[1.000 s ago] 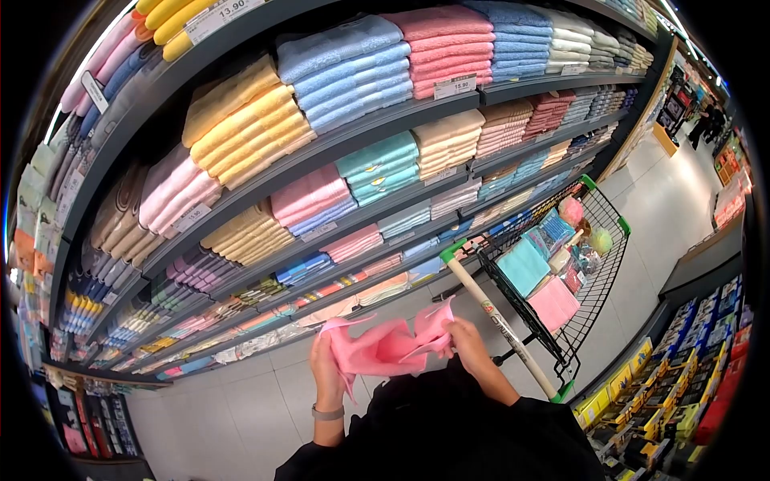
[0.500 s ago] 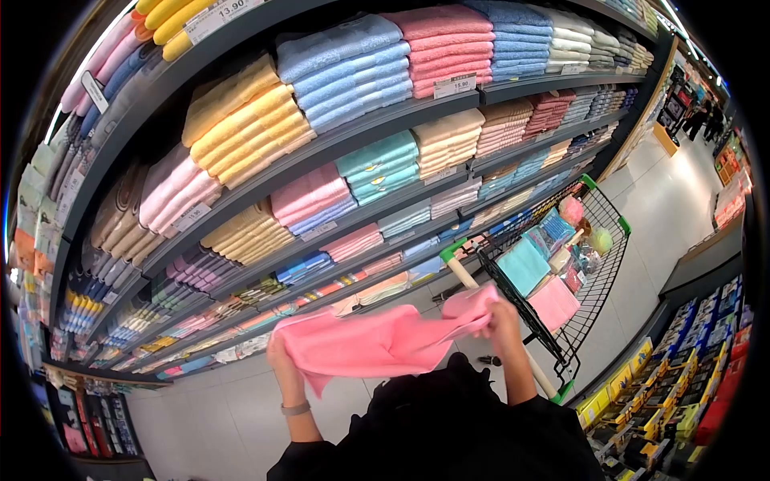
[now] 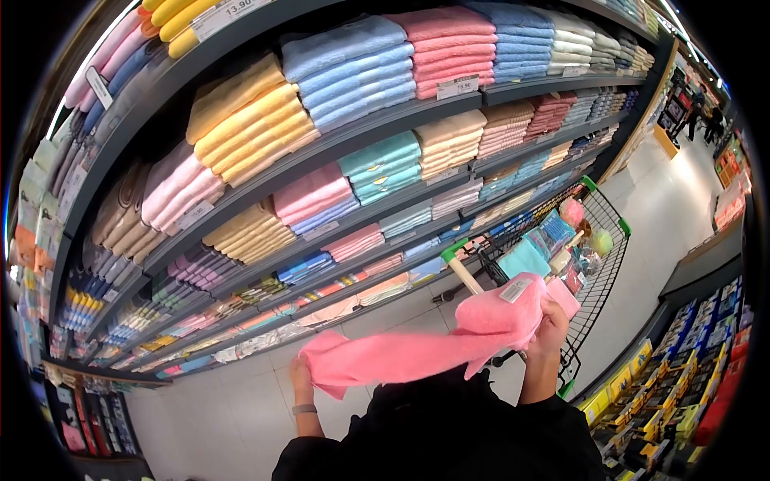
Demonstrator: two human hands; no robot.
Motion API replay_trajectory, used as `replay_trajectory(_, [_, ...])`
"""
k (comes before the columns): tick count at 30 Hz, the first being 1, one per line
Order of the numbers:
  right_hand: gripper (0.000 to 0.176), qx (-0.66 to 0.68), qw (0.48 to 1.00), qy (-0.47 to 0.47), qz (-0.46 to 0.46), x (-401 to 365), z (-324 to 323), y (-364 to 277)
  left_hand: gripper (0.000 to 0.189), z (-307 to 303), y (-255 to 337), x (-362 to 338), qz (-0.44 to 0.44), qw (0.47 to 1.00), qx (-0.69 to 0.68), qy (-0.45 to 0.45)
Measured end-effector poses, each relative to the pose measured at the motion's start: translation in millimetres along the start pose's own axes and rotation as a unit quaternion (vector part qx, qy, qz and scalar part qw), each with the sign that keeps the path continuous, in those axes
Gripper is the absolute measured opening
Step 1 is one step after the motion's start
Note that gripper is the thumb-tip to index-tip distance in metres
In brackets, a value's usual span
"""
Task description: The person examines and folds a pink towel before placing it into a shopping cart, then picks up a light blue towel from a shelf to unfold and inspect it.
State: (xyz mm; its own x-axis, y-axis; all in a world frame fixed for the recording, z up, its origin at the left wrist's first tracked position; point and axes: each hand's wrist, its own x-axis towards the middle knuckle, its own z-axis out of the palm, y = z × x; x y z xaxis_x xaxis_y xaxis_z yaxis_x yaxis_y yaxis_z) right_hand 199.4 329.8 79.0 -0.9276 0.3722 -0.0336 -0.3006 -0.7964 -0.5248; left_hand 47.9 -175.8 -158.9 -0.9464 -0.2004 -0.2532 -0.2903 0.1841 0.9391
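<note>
Before towel shelves [image 3: 321, 136], the pink towel [image 3: 409, 353] spans both hands (stretched sideways).

You are in a shop aisle: folded towels [image 3: 357, 68] fill long shelves [image 3: 393, 127] with price tags [image 3: 458, 86], and a wire shopping cart [image 3: 613, 260] stands on the tiled floor [image 3: 220, 425].

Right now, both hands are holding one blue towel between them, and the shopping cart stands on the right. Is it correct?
Not quite: the towel is pink, not blue, as the head view shows. The left hand and right hand hold it between them, and the shopping cart stands on the right.
</note>
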Motion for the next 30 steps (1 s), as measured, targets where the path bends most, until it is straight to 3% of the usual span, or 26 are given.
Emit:
replay_trajectory(5, [0.049,0.024,0.997,-0.072,0.019,-5.2,21.3,-4.1,0.023,-0.4,-50.2,6.4,-0.013,0.988,0.129,-0.083])
replay_trajectory(8, [0.054,0.085,0.977,-0.181,0.073,-5.6,36.2,-9.0,0.022,8.6,-58.6,3.7,0.112,0.949,0.267,-0.123])
replay_trajectory(9, [0.055,0.098,0.973,-0.191,0.089,-6.2,42.6,-6.1,0.020,22.0,-24.6,-14.5,0.099,0.928,0.335,-0.126])
replay_trajectory(12, [0.054,0.093,0.952,-0.245,0.157,-5.1,63.7,1.9,0.033,57.0,-4.5,-19.9,0.281,0.893,0.304,-0.175])
replay_trajectory(14, [0.050,0.089,0.927,-0.296,0.212,-3.1,80.4,11.6,0.044,100.7,54.6,-43.9,0.290,0.890,0.242,-0.255])
replay_trajectory(16, [0.045,0.100,0.895,-0.338,0.274,-1.3,93.7,25.6,0.045,143.5,95.1,-64.5,0.370,0.846,0.168,-0.344])
replay_trajectory(19, [0.043,0.077,0.880,-0.345,0.316,-2.8,107.4,40.8,0.044,183.0,217.1,-136.0,0.243,0.814,-0.020,-0.528])
replay_trajectory(21, [0.044,0.064,0.886,-0.338,0.310,-2.9,107.3,45.0,0.044,190.0,250.0,-158.4,0.219,0.764,-0.061,-0.604])
replay_trajectory(25, [0.045,0.066,0.899,-0.298,0.314,-0.4,124.6,32.3,0.045,182.9,258.7,-167.4,0.205,0.724,-0.050,-0.656])
replay_trajectory(30, [0.042,0.145,0.877,-0.259,0.378,3.3,137.1,32.3,0.047,182.0,258.1,-171.7,0.199,0.732,-0.034,-0.651])
